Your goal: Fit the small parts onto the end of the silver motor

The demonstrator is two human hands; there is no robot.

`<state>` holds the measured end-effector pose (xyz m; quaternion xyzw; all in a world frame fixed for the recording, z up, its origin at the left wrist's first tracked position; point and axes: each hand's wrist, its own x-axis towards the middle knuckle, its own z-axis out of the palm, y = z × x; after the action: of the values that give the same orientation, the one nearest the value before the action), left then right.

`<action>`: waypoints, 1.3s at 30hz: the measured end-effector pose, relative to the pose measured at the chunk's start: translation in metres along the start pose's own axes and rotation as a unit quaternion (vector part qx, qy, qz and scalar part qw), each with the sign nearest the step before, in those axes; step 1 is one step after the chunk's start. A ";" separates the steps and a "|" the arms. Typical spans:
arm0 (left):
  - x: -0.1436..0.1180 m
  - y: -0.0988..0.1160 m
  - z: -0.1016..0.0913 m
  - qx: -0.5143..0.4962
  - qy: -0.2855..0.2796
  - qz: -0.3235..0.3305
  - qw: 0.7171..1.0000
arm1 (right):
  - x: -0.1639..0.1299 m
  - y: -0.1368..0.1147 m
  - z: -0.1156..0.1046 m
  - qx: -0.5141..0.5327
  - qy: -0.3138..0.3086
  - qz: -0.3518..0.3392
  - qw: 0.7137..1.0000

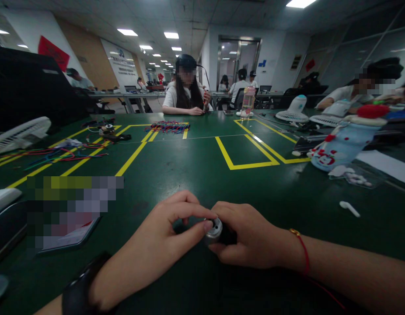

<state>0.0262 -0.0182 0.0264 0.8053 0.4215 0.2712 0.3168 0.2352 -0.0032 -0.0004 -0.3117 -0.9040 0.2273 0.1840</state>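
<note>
My right hand is closed around a short silver metal cylinder with small holes in its end face. The cylinder is held just above the green table, its holed end turned up and toward me. From the left, my left hand reaches over with thumb and index finger pinched at that end face. Whether a small part sits between those two fingertips is hidden. The cylinder's far side is covered by the right fingers.
Yellow tape marks the green table. A phone lies left, loose wires beyond it. A wire bundle lies near a seated person. On the right are an earbud, a blue tumbler and white fans.
</note>
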 end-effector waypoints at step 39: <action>0.008 -0.056 -0.024 -0.010 0.083 -0.158 0.984 | 0.000 -0.002 -0.005 0.023 -0.004 0.015 1.000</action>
<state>-0.0152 0.0200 0.0022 0.6999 0.5654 0.2879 0.3280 0.2364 -0.0033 0.0046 -0.3199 -0.8946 0.2517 0.1842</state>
